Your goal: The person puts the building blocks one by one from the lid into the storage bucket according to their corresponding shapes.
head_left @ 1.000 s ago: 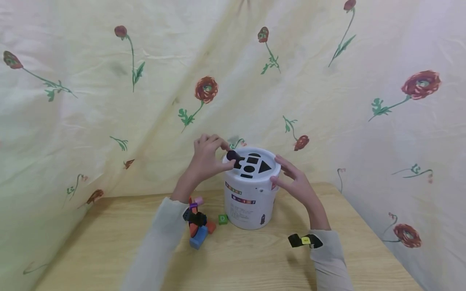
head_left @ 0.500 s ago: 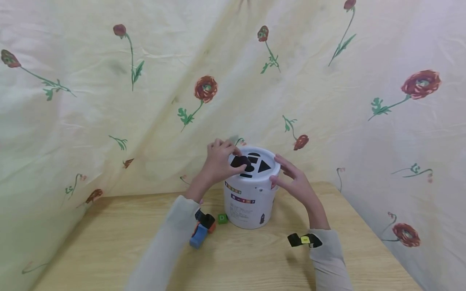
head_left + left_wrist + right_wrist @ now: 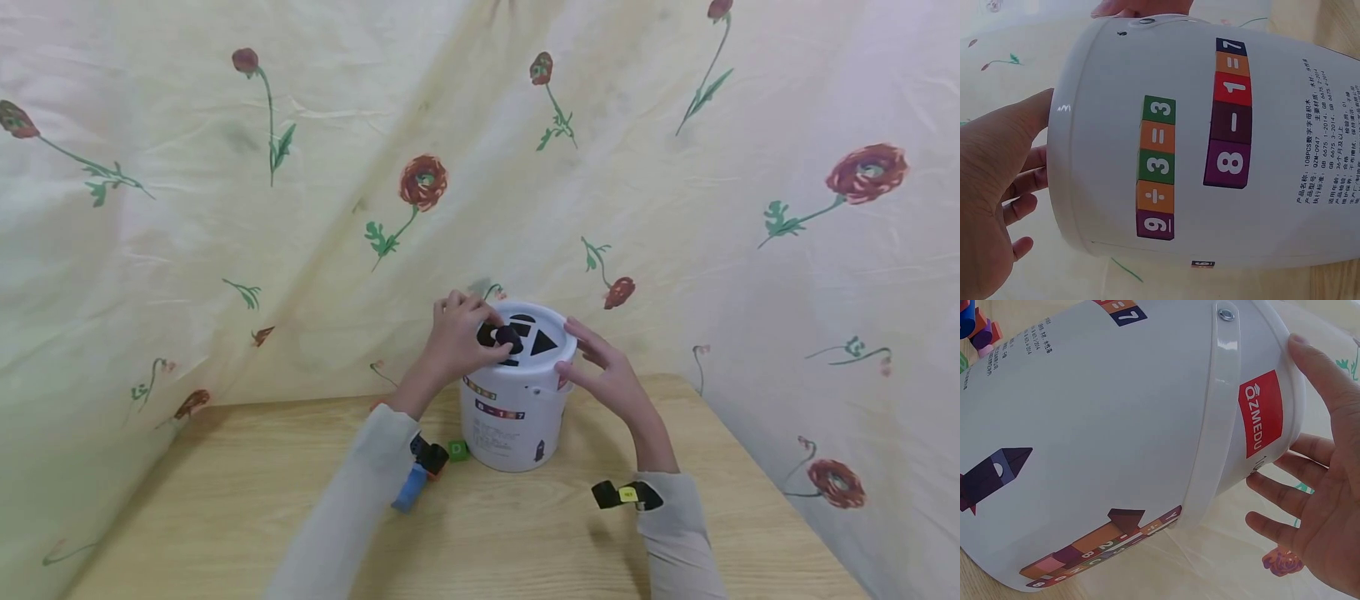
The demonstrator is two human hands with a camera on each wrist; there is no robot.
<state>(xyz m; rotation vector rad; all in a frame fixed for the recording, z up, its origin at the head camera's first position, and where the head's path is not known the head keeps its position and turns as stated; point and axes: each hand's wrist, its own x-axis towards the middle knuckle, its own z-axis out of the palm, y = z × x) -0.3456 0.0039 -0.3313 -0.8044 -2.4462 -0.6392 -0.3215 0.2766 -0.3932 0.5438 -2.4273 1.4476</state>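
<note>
A white bucket [image 3: 498, 446] stands upright on the table, its lid cut with several shaped holes, among them a triangular hole [image 3: 543, 342]. My left hand [image 3: 459, 337] pinches a dark cylinder-shaped block [image 3: 508, 337] between thumb and fingers, over the round hole. Whether the block's lower end has entered that hole cannot be made out. In the left wrist view the bucket's rim hides the block and the fingertips. My right hand [image 3: 611, 379] steadies the bucket's right side, with thumb and fingers spread and nearly straight at the rim, as the right wrist view also shows.
Left of the bucket lies a green cube [image 3: 457, 451] marked D. A blue block [image 3: 409, 488] lies nearer, beside orange pieces partly hidden by my left forearm. More coloured blocks [image 3: 982, 328] show in the right wrist view. A flowered cloth [image 3: 322, 208] hangs behind the table [image 3: 525, 533].
My left hand has carried the dark block rightward and slightly down, from the lid's left edge to above the round hole. My right hand has stayed at the rim.
</note>
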